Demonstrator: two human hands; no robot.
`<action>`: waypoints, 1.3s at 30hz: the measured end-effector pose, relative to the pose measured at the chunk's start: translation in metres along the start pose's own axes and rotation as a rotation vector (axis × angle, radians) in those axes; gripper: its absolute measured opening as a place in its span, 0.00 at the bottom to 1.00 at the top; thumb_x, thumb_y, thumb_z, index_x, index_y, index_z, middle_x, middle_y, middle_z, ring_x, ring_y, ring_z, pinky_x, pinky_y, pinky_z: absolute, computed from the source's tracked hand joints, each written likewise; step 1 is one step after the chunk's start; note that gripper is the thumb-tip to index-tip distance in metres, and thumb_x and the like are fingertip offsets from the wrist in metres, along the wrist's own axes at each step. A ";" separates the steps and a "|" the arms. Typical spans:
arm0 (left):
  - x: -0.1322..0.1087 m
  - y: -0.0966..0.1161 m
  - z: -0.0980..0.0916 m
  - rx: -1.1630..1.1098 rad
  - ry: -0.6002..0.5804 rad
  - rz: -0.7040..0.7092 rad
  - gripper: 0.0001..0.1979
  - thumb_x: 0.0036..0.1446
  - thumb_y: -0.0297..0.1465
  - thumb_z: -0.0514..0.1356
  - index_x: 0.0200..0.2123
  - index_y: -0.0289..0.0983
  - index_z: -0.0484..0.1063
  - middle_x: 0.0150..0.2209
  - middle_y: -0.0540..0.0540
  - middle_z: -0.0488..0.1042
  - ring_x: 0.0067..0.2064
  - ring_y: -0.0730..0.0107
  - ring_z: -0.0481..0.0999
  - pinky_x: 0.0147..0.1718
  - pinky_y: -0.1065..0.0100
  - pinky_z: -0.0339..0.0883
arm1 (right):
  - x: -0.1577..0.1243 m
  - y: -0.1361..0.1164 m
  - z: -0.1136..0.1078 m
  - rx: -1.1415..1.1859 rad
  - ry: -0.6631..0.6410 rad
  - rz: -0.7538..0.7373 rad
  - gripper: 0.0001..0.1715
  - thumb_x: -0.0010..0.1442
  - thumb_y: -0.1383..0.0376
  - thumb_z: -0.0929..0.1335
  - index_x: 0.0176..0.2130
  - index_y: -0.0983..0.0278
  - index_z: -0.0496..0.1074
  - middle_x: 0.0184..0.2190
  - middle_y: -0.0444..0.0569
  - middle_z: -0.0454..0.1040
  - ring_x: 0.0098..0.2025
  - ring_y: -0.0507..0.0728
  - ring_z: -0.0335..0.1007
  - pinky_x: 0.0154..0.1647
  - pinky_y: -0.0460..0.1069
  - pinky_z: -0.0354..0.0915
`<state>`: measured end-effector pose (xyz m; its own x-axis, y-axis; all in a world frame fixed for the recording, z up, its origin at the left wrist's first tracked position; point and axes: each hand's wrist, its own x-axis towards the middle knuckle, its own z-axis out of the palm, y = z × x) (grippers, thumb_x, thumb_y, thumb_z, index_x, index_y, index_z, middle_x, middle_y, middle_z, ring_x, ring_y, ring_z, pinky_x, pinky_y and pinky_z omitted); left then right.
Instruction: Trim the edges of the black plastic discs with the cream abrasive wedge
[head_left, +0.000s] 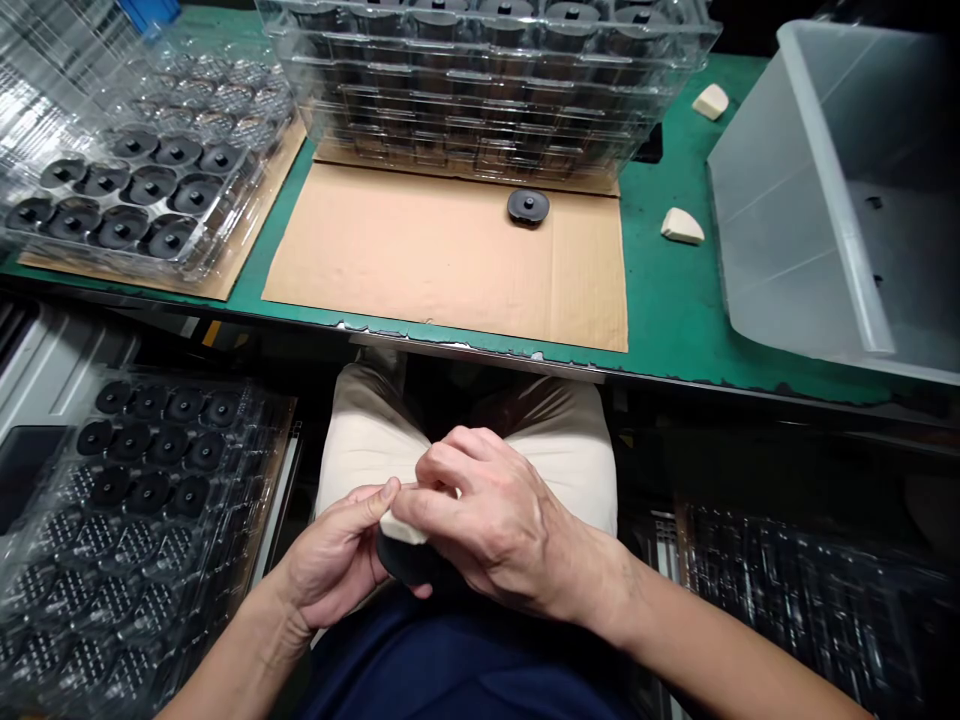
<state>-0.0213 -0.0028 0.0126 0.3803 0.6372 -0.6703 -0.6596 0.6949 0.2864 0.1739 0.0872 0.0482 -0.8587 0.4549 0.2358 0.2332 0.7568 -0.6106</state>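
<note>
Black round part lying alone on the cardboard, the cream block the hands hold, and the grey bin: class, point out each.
black round part [528,205], head view, its top face
cream block [401,528], head view, exposed lower edge
grey bin [825,150], head view, near wall

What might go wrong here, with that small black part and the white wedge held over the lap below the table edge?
1. Both hands, left hand and right hand, pinch the black part and white wedge over the lap, clear of the table; a slip would likely drop them to the floor.
2. The loose black disc on the cardboard lies unprotected and may get knocked.
</note>
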 end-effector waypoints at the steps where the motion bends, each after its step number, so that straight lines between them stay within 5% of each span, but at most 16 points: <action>1: 0.001 -0.001 0.000 -0.022 -0.009 -0.010 0.12 0.66 0.34 0.62 0.43 0.32 0.82 0.35 0.40 0.81 0.34 0.61 0.81 0.30 0.60 0.83 | 0.000 0.000 0.001 0.010 0.025 -0.033 0.12 0.72 0.62 0.64 0.47 0.62 0.76 0.40 0.49 0.72 0.41 0.58 0.62 0.45 0.56 0.59; 3: 0.003 0.000 0.000 -0.070 0.004 0.037 0.11 0.65 0.33 0.64 0.45 0.34 0.83 0.39 0.39 0.82 0.39 0.62 0.82 0.37 0.62 0.83 | -0.001 -0.001 0.005 0.003 0.098 -0.005 0.11 0.71 0.64 0.64 0.48 0.61 0.75 0.41 0.49 0.73 0.44 0.58 0.63 0.50 0.57 0.58; 7: 0.009 0.005 0.001 -0.055 0.140 0.363 0.18 0.60 0.30 0.69 0.54 0.43 0.79 0.52 0.44 0.81 0.50 0.66 0.80 0.51 0.66 0.78 | -0.003 -0.001 0.017 -0.024 0.187 0.417 0.09 0.68 0.65 0.64 0.35 0.64 0.70 0.32 0.48 0.70 0.35 0.57 0.61 0.42 0.55 0.57; 12: 0.014 0.004 0.006 0.135 0.203 0.561 0.27 0.47 0.22 0.76 0.52 0.43 0.81 0.54 0.45 0.80 0.54 0.65 0.79 0.51 0.73 0.75 | 0.004 -0.009 0.019 0.497 0.097 0.761 0.15 0.68 0.60 0.65 0.29 0.61 0.64 0.24 0.39 0.64 0.26 0.50 0.57 0.27 0.48 0.51; 17: 0.011 0.007 0.014 0.163 0.217 0.693 0.24 0.51 0.24 0.74 0.51 0.46 0.81 0.52 0.46 0.81 0.54 0.64 0.79 0.50 0.73 0.76 | 0.007 -0.015 0.015 0.328 0.196 0.619 0.12 0.65 0.63 0.66 0.30 0.62 0.62 0.27 0.41 0.64 0.30 0.52 0.59 0.35 0.50 0.53; 25: 0.010 0.001 0.013 0.112 0.304 0.564 0.22 0.52 0.25 0.73 0.51 0.43 0.81 0.50 0.43 0.81 0.54 0.63 0.79 0.48 0.73 0.77 | -0.006 -0.011 0.019 -0.026 0.129 0.417 0.10 0.66 0.67 0.63 0.30 0.62 0.62 0.28 0.43 0.64 0.32 0.54 0.55 0.41 0.54 0.53; 39: 0.004 0.012 0.011 0.228 0.281 0.428 0.19 0.55 0.26 0.72 0.51 0.38 0.81 0.49 0.39 0.82 0.53 0.61 0.80 0.48 0.71 0.76 | -0.016 0.004 0.013 -0.202 0.043 0.386 0.12 0.70 0.65 0.62 0.33 0.62 0.66 0.31 0.46 0.65 0.37 0.58 0.56 0.48 0.57 0.55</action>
<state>-0.0198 0.0118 0.0209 -0.0991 0.7866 -0.6094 -0.5487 0.4677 0.6930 0.1820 0.0766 0.0323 -0.6724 0.7382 0.0534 0.6215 0.6024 -0.5009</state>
